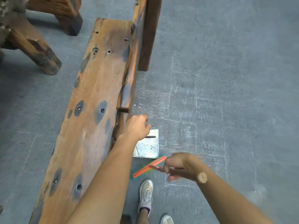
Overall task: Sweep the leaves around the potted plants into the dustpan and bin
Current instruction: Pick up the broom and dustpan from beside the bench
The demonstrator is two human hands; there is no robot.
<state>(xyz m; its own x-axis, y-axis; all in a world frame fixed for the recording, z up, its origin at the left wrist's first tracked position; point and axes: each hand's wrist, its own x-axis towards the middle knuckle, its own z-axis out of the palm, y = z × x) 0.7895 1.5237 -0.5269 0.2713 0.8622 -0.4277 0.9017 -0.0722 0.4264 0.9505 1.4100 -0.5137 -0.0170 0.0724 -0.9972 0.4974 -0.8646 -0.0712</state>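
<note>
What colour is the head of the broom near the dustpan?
The broom head is orange-red with green bristles, seen best in the head view.

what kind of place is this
Probably an outdoor patio or courtyard seating area: grey stone paving, a long rustic wooden bench, and heavy timber furniture legs beside it.

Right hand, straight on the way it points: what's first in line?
The right hand points left along the broom handle, toward the orange broom head it carries. Past that, the wooden bench looks first; the left forearm crosses that line, probably higher.
</note>
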